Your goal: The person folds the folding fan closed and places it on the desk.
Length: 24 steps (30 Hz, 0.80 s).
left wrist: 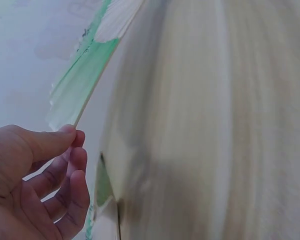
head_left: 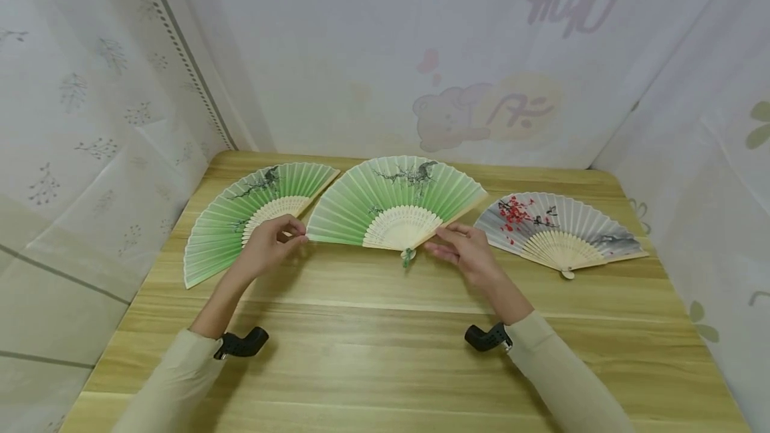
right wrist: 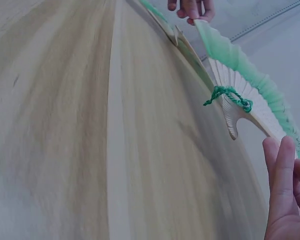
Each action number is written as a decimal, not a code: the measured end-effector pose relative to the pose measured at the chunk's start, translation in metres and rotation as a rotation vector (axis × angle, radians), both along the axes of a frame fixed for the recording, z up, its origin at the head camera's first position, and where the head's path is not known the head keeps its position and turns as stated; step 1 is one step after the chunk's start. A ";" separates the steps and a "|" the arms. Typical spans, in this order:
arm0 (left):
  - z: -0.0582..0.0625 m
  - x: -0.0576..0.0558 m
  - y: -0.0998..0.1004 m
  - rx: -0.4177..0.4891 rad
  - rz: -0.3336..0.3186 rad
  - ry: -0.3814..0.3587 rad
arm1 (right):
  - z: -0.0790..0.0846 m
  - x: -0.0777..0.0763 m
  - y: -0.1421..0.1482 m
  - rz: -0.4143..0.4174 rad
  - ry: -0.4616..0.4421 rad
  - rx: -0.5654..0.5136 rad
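Observation:
Between both hands a green folding fan point(head_left: 400, 186) is spread wide, with a dark branch print and pale slatted ribs. My left hand point(head_left: 273, 242) pinches its left outer corner between thumb and forefinger; the left wrist view shows the thumb point(left wrist: 55, 140) on that tip. On the opposite side my right hand point(head_left: 469, 252) grips the right guard stick near the ribs. A green cord point(right wrist: 230, 97) is tied at the fan's pivot, which points toward me. In the right wrist view the fan is raised off the table.
Another spread green fan point(head_left: 222, 236) lies at the left, behind my left hand. To the right lies an open grey fan point(head_left: 565, 222) with red blossoms. The wooden table point(head_left: 361, 366) meets printed curtains point(head_left: 337, 72) at its back and sides.

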State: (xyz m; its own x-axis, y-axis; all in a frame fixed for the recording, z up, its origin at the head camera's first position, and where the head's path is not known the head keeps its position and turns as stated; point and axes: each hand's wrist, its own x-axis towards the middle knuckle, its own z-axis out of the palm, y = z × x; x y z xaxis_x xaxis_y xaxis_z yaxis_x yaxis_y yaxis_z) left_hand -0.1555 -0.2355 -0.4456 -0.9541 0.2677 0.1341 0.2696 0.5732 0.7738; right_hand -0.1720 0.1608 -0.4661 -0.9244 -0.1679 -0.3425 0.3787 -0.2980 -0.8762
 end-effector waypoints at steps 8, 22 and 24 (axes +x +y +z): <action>0.010 -0.017 0.012 0.012 0.018 -0.006 | 0.006 0.000 0.015 -0.002 0.064 0.010; 0.023 -0.038 0.028 0.119 0.042 -0.050 | 0.010 -0.007 0.030 -0.038 0.151 -0.005; 0.022 -0.041 0.032 0.155 0.054 -0.048 | 0.009 -0.007 0.032 -0.050 0.170 -0.012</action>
